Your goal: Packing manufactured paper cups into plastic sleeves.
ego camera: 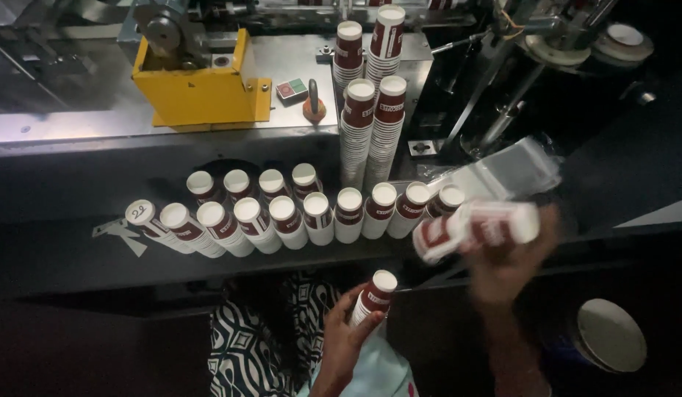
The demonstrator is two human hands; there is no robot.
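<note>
At lower centre, the left hand (339,340) grips a short stack of maroon-and-white paper cups (375,296), while the right hand (507,266), fingers closed, clutches a blurred sideways cup stack (475,229) at centre right.

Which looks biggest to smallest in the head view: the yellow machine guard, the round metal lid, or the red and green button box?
1. Yellow machine guard, clearly the largest.
2. Round metal lid, though it sits nearer the camera, which may flatter it.
3. Red and green button box, the smallest.
</note>
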